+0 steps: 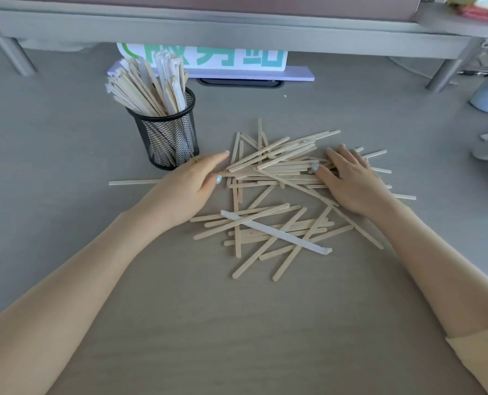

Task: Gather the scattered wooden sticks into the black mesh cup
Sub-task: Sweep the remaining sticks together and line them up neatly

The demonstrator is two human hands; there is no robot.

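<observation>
both hands lie spread, left hand (192, 181) and right hand (348, 178) flanking the loose wooden sticks (277, 195) right of the black mesh cup (167, 132); corralling step, i judge. next: squeeze them into a bundle.

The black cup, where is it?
The black mesh cup stands left of the stick pile, just beyond the left hand, already holding many sticks.

Both forearms are bare up to the elbows, and a pale tan sleeve (482, 357) shows at the right upper arm. The nails on the left hand (190, 185) and right hand (354, 181) are painted light blue, and a thin gold-coloured ring (196, 160) sits on a left finger
</observation>
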